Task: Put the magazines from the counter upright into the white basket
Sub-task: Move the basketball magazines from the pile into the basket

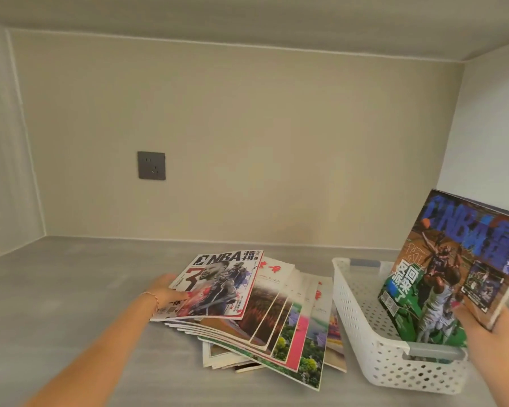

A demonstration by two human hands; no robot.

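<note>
A fanned pile of magazines [279,321] lies flat on the grey counter [71,289]. On top is a basketball magazine [218,286] with a red "3"; my left hand [166,290] grips its left edge, fingers under it. To the right stands the white perforated basket [365,333]. A second basketball magazine [453,271] stands tilted in the basket, its lower end inside. My right hand [488,321] holds that magazine by its lower right corner.
The counter sits in a beige alcove with a back wall, side walls and a low ceiling. A grey wall socket [151,165] is on the back wall at the left. The basket has grey handles [435,352] at its ends.
</note>
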